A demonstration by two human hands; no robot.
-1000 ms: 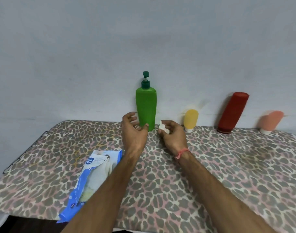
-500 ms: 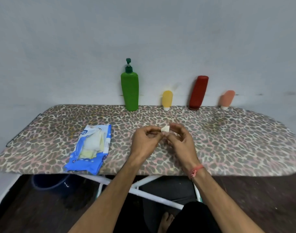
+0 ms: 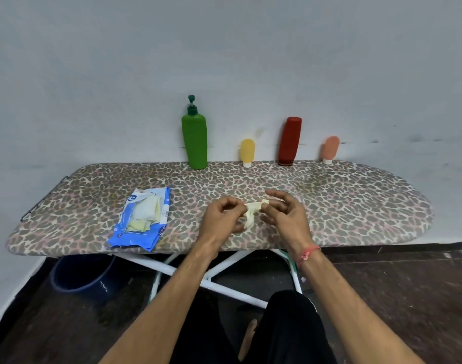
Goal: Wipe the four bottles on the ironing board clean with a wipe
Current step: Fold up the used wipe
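**The wipe is ready, but no bottle has been wiped yet**

A long ironing board (image 3: 329,195) with a spotty cover stands against a plain wall. A person stands at the near side and reaches both arms over it.

Four bottles stand in a row at the far edge, close to the wall. From left to right there is a tall green pump bottle (image 3: 195,139), a small yellow bottle (image 3: 247,152), a red bottle (image 3: 290,140) and a small peach bottle (image 3: 330,148). The red one and the peach one lean a little. No hand is near any of them, and they are well away from the wipe. I think none has been cleaned so far, though I cannot tell dirt from here.

On the left part of the board lies a blue wipe pack (image 3: 141,219), open, with pale wipes showing inside.

Near the front edge, the left hand (image 3: 220,219) and the right hand (image 3: 283,215) are close together. Each one pinches an end of a small pale wipe (image 3: 252,212) with thumb and fingertips. The wipe stretches between them and a bit hangs down. It looks like they are pulling it open.

So getting a wipe out looks done. All four bottles are left to wipe.
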